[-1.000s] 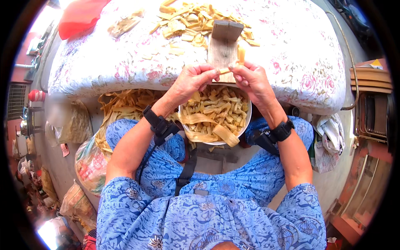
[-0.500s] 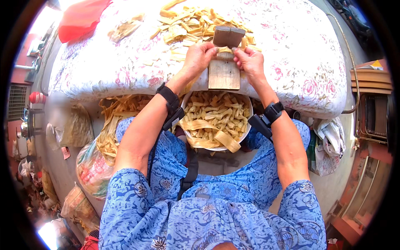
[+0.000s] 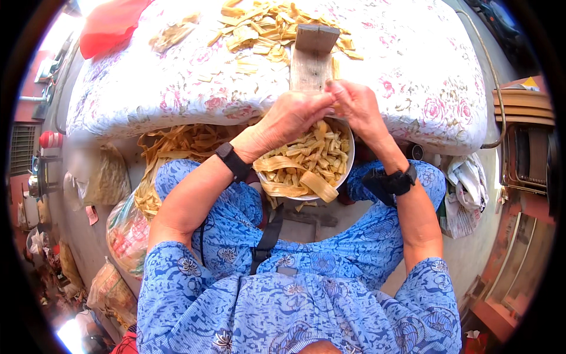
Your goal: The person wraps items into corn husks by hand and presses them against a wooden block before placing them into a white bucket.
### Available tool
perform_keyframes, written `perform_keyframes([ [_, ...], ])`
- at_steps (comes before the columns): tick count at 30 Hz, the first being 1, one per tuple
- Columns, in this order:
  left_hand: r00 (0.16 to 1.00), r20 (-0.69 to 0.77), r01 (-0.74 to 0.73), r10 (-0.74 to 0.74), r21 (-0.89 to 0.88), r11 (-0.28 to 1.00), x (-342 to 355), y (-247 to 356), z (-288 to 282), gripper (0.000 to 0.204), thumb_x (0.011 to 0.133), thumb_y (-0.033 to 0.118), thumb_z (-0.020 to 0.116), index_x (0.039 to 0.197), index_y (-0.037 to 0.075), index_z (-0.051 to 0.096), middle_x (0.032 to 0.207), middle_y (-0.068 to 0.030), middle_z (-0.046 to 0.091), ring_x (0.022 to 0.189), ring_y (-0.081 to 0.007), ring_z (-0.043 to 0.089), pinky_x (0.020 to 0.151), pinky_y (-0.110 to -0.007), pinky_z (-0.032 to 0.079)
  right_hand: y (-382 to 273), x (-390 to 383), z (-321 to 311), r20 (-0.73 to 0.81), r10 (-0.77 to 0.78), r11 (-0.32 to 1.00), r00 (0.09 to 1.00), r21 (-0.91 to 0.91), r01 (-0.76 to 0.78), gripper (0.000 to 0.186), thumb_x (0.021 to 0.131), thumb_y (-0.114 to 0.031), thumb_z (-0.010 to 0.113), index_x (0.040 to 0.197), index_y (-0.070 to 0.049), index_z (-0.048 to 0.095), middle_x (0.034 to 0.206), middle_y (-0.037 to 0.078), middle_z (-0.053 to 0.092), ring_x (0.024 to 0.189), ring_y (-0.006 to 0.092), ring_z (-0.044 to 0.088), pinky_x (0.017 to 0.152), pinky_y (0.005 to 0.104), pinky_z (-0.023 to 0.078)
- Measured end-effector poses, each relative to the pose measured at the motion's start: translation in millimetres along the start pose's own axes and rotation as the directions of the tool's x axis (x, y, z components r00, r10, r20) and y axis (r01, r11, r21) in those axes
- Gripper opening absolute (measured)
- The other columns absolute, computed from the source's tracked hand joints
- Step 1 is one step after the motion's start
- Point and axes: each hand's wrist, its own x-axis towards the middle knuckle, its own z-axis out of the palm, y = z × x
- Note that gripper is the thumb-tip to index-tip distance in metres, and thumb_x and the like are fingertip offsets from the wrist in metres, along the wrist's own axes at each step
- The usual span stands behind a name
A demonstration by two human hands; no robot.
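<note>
My left hand (image 3: 295,117) and my right hand (image 3: 357,107) meet above the far rim of a white bowl (image 3: 352,154), fingers pinched closed. A sliver of a straw-yellow strip (image 3: 338,108) shows between them; the fingers hide most of it. The bowl is heaped with short folded yellow pieces (image 3: 324,154), and a wide curled strip (image 3: 320,186) lies on top. Just beyond my hands, a wooden board (image 3: 308,72) with a dark upright block (image 3: 317,39) at its far end rests on the table. Loose flat strips (image 3: 268,26) are piled behind it.
A flowered cloth (image 3: 147,88) covers the table. A red cloth or bag (image 3: 112,26) lies at its far left. Long yellow strips (image 3: 183,144) hang below the table edge, over a clear plastic bag (image 3: 127,236). White bags (image 3: 466,183) sit at the right.
Both hands have come back toward me, from beside the dark block to over the bowl, and closer together. The board, uncovered by my hands, shows more of its surface.
</note>
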Motion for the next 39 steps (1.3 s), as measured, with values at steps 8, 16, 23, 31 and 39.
perform_keyframes([
  [8, 0.897, 0.214, 0.435, -0.386, -0.284, 0.855, -5.5, -15.7, -30.7, 0.015, 0.081, 0.016, 0.062, 0.084, 0.002, 0.06, 0.066, 0.0044, 0.053, 0.064, -0.003, 0.045, 0.057, -0.02, 0.04, 19.1, 1.6, 1.5, 0.327, 0.178, 0.896, 0.928, 0.335, -0.29, 0.023, 0.083, -0.017, 0.057, 0.069, -0.001, 0.063, 0.047, -0.003, 0.046, 0.04, 0.0026, 0.038, 0.037, 0.0188, 0.029],
  [16, 0.809, 0.432, 0.564, -0.399, -0.763, 0.317, -14.1, -16.6, -6.9, 0.024, 0.089, 0.03, 0.046, 0.087, 0.008, 0.057, 0.063, 0.0074, 0.045, 0.056, 0.0001, 0.035, 0.051, -0.014, 0.029, -6.3, -3.6, -1.0, 0.495, -0.162, 0.438, 0.853, 0.811, -0.388, 0.033, 0.086, -0.029, 0.055, 0.103, -0.001, 0.06, 0.054, -0.005, 0.047, 0.043, 0.0014, 0.034, 0.042, 0.0167, 0.027],
  [23, 0.648, 0.731, 0.703, -0.215, -0.682, -0.199, -19.0, -19.5, 12.0, 0.015, 0.088, 0.02, 0.052, 0.09, 0.005, 0.055, 0.065, 0.0012, 0.05, 0.048, 0.0001, 0.04, 0.043, -0.012, 0.031, 6.5, -3.4, 11.2, 0.234, -0.078, 0.997, 0.969, 0.01, 0.078, 0.016, 0.071, -0.012, 0.059, 0.084, -0.003, 0.061, 0.062, 0.008, 0.057, 0.053, 0.0174, 0.055, 0.051, 0.0276, 0.044],
  [31, 0.691, 0.275, 0.427, -0.668, -0.901, 0.071, -19.2, -13.7, 15.7, 0.012, 0.087, 0.013, 0.053, 0.087, 0.001, 0.058, 0.072, -0.0009, 0.057, 0.052, -0.002, 0.047, 0.046, -0.013, 0.037, 1.1, -1.8, 16.4, -0.222, -0.427, 0.878, 0.877, -0.333, 0.343, 0.015, 0.068, -0.019, 0.062, 0.077, -0.007, 0.063, 0.067, 0.009, 0.055, 0.061, 0.0261, 0.053, 0.058, 0.0341, 0.044],
  [39, 0.763, -0.067, 0.462, -0.643, -0.639, 0.615, -14.2, 0.6, 0.5, 0.018, 0.086, 0.018, 0.055, 0.084, 0.0, 0.058, 0.062, -0.002, 0.058, 0.052, -0.0041, 0.051, 0.046, -0.018, 0.04, 4.5, -0.5, 23.4, 0.102, 0.042, 0.956, 0.994, 0.287, -0.07, 0.018, 0.073, -0.02, 0.064, 0.082, -0.004, 0.067, 0.057, 0.009, 0.06, 0.049, 0.0111, 0.054, 0.049, 0.0253, 0.043],
])
